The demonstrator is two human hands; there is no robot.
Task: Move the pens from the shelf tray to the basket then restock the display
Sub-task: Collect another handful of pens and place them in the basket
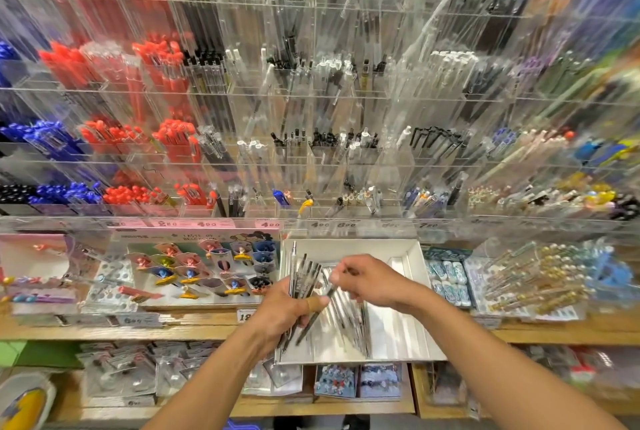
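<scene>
Left hand [289,313] clamps a pen bundle [304,286] over the white shelf tray [408,256]; right hand [372,282] pinches probably one pen [330,291], blurry. Basket unseen. Risk: loose fanned bundle slips when another gets added

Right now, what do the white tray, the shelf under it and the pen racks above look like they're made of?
White tray: matte card or thin plastic, going by its flat folded-looking walls; unclear which. Shelf: wood or wood-look laminate, with tan grain and a dull finish. Pen racks: clear glossy acrylic, see-through with bright edge glints.
</scene>
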